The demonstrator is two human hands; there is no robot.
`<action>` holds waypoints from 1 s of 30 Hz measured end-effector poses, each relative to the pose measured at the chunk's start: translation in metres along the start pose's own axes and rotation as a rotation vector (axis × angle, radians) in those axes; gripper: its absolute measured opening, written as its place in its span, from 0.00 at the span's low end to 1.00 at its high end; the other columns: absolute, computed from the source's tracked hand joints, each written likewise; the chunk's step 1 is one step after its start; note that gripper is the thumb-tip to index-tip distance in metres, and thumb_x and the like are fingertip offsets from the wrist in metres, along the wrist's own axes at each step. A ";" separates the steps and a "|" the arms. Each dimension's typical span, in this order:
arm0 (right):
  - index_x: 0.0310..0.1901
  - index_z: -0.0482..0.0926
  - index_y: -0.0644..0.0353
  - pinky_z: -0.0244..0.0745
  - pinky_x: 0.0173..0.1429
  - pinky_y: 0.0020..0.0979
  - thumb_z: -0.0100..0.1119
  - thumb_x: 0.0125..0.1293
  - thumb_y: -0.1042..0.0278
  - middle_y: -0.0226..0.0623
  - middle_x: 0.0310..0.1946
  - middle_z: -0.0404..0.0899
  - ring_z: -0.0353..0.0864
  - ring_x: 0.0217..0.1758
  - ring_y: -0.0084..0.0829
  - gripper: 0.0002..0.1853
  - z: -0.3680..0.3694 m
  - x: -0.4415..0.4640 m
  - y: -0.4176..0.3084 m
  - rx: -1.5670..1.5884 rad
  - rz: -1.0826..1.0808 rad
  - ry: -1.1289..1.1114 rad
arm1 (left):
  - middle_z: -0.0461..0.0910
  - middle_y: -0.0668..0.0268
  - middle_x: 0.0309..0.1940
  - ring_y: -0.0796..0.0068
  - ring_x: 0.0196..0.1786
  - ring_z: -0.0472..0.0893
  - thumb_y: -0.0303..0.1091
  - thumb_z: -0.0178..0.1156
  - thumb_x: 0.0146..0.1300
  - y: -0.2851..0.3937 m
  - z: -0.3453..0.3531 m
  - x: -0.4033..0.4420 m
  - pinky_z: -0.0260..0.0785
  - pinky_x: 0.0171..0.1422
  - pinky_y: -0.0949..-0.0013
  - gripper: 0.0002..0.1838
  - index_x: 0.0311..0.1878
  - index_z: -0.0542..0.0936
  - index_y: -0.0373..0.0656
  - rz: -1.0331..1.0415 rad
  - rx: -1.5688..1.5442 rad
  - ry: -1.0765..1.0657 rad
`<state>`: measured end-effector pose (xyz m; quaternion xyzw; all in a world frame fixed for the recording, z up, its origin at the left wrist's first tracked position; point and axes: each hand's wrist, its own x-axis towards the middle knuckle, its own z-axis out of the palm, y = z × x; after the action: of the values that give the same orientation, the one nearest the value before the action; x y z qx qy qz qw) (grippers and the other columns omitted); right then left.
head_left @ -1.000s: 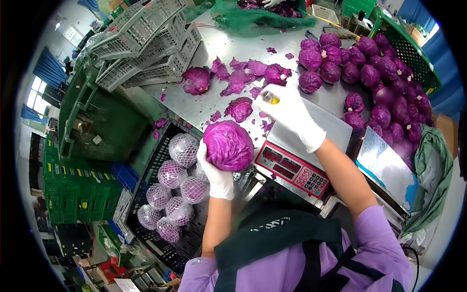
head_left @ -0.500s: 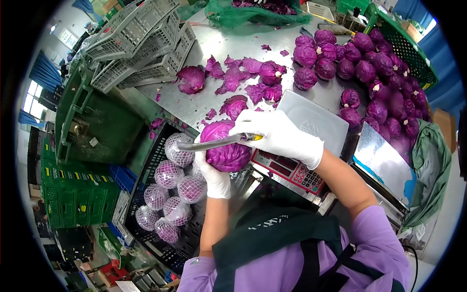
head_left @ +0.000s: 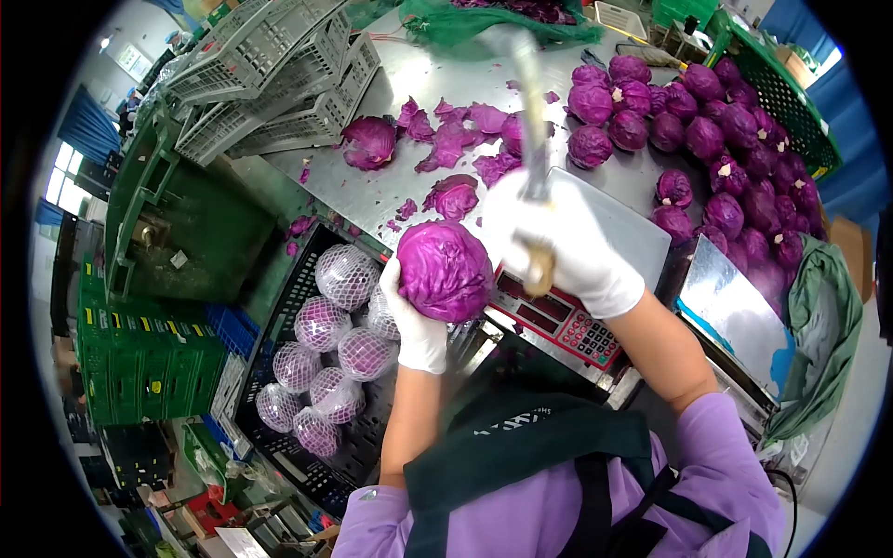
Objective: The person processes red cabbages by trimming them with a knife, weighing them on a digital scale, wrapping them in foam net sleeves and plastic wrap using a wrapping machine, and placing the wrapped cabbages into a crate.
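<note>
A large purple cabbage rests in my gloved left hand, whose fingers cup its left and lower side. Just to the right, my gloved right hand is closed around the handle of a knife. The blade points up and away from me and is smeared by motion. It does not touch the cabbage. Below my right hand lies a scale with a red keypad panel. Loose purple leaves and a trimmed cabbage are on the metal table.
A black crate with several net-wrapped cabbages stands at the left. Many bare cabbages are heaped at the right beside a green crate. Grey crates are stacked at the upper left, near a green bin.
The knife has swung away from the cabbage to point forward, and my right hand has moved right. The cabbage, still in my left hand, shows a smoother face.
</note>
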<state>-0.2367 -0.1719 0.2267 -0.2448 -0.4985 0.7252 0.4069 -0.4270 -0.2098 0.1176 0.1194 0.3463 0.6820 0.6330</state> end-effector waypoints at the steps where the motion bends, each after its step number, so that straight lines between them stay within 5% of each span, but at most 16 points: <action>1: 0.46 0.80 0.61 0.74 0.32 0.21 0.58 0.68 0.68 0.31 0.28 0.82 0.79 0.25 0.19 0.09 -0.008 0.007 0.003 0.215 -0.126 0.051 | 0.78 0.57 0.57 0.62 0.61 0.78 0.58 0.54 0.64 0.003 0.000 -0.001 0.70 0.68 0.54 0.33 0.61 0.73 0.39 -0.004 -0.007 -0.057; 3: 0.49 0.79 0.61 0.76 0.33 0.24 0.58 0.67 0.69 0.31 0.28 0.83 0.80 0.26 0.21 0.11 -0.023 0.032 0.015 -0.625 -0.463 0.405 | 0.78 0.57 0.57 0.62 0.60 0.78 0.58 0.54 0.64 0.004 -0.005 0.001 0.70 0.68 0.54 0.33 0.61 0.74 0.39 -0.015 -0.043 -0.142; 4: 0.47 0.80 0.63 0.77 0.36 0.25 0.61 0.65 0.68 0.32 0.30 0.83 0.81 0.28 0.21 0.11 -0.030 0.039 0.014 -1.433 -0.745 0.573 | 0.78 0.57 0.57 0.62 0.60 0.78 0.58 0.54 0.64 0.004 -0.006 0.000 0.70 0.68 0.54 0.33 0.61 0.74 0.39 -0.015 -0.040 -0.146; 5: 0.47 0.80 0.63 0.77 0.36 0.25 0.61 0.65 0.68 0.32 0.30 0.83 0.81 0.28 0.21 0.11 -0.033 0.035 0.017 -1.433 -0.749 0.580 | 0.78 0.57 0.56 0.62 0.60 0.78 0.57 0.54 0.64 0.005 -0.008 -0.001 0.70 0.68 0.54 0.32 0.60 0.73 0.39 0.021 -0.020 -0.121; 7: 0.43 0.82 0.63 0.77 0.37 0.26 0.64 0.63 0.65 0.34 0.30 0.83 0.81 0.29 0.21 0.11 -0.021 0.017 0.017 -0.834 -0.054 0.326 | 0.78 0.57 0.56 0.61 0.60 0.78 0.57 0.54 0.64 0.004 -0.006 0.004 0.70 0.68 0.54 0.32 0.60 0.73 0.39 0.063 -0.009 -0.098; 8: 0.37 0.82 0.63 0.76 0.36 0.26 0.67 0.61 0.61 0.35 0.29 0.82 0.80 0.28 0.20 0.12 -0.013 0.013 0.026 -0.682 -0.104 0.287 | 0.77 0.56 0.58 0.60 0.61 0.77 0.58 0.54 0.64 0.003 -0.008 0.003 0.68 0.69 0.54 0.34 0.62 0.72 0.38 0.109 0.027 -0.068; 13: 0.40 0.81 0.63 0.76 0.46 0.29 0.68 0.60 0.62 0.35 0.34 0.83 0.82 0.36 0.28 0.14 0.006 0.013 0.049 -0.842 -0.103 0.236 | 0.75 0.59 0.57 0.63 0.60 0.77 0.58 0.54 0.65 0.001 -0.015 0.009 0.67 0.69 0.57 0.33 0.61 0.71 0.40 0.324 0.195 -0.094; 17: 0.41 0.81 0.63 0.77 0.42 0.33 0.66 0.62 0.60 0.39 0.30 0.82 0.83 0.33 0.34 0.14 0.006 0.016 0.056 -1.096 -0.101 0.249 | 0.75 0.58 0.50 0.66 0.53 0.78 0.57 0.57 0.61 0.007 -0.011 0.008 0.71 0.63 0.62 0.32 0.55 0.70 0.37 0.457 0.413 -0.081; 19: 0.40 0.81 0.63 0.75 0.35 0.31 0.65 0.62 0.61 0.36 0.26 0.81 0.81 0.25 0.31 0.13 0.005 0.017 0.056 -1.345 -0.265 0.199 | 0.75 0.58 0.51 0.65 0.54 0.78 0.58 0.58 0.61 0.006 -0.013 0.006 0.71 0.64 0.61 0.32 0.55 0.70 0.37 0.448 0.432 -0.079; 21: 0.35 0.79 0.63 0.71 0.28 0.26 0.64 0.62 0.62 0.33 0.23 0.79 0.77 0.20 0.24 0.11 0.001 0.020 0.039 -0.600 0.204 0.077 | 0.76 0.56 0.55 0.63 0.57 0.78 0.59 0.56 0.61 0.005 -0.012 0.003 0.71 0.66 0.59 0.35 0.58 0.71 0.37 0.229 0.160 -0.051; 23: 0.31 0.75 0.60 0.63 0.23 0.19 0.58 0.68 0.65 0.26 0.20 0.72 0.68 0.15 0.17 0.10 -0.004 0.021 0.037 0.221 0.140 0.114 | 0.74 0.53 0.61 0.60 0.61 0.77 0.60 0.54 0.62 0.011 -0.014 0.004 0.70 0.68 0.56 0.37 0.63 0.69 0.38 0.050 0.015 -0.115; 25: 0.36 0.78 0.62 0.66 0.23 0.22 0.60 0.67 0.67 0.27 0.23 0.74 0.69 0.18 0.17 0.07 -0.024 0.038 0.049 0.585 0.013 0.068 | 0.76 0.55 0.59 0.58 0.61 0.77 0.60 0.51 0.64 0.016 -0.010 -0.003 0.71 0.67 0.52 0.35 0.64 0.72 0.41 -0.109 -0.179 -0.141; 30: 0.33 0.77 0.60 0.64 0.19 0.21 0.65 0.65 0.66 0.26 0.19 0.74 0.70 0.17 0.16 0.09 -0.073 0.071 0.107 -0.296 0.346 0.432 | 0.71 0.53 0.66 0.45 0.66 0.71 0.66 0.50 0.65 0.006 -0.048 0.003 0.71 0.60 0.36 0.38 0.71 0.66 0.50 -0.401 -0.532 -0.154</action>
<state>-0.2573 -0.0923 0.1040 -0.5312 -0.4513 0.6346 0.3339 -0.4613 -0.2221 0.0858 -0.0691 0.1240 0.5995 0.7877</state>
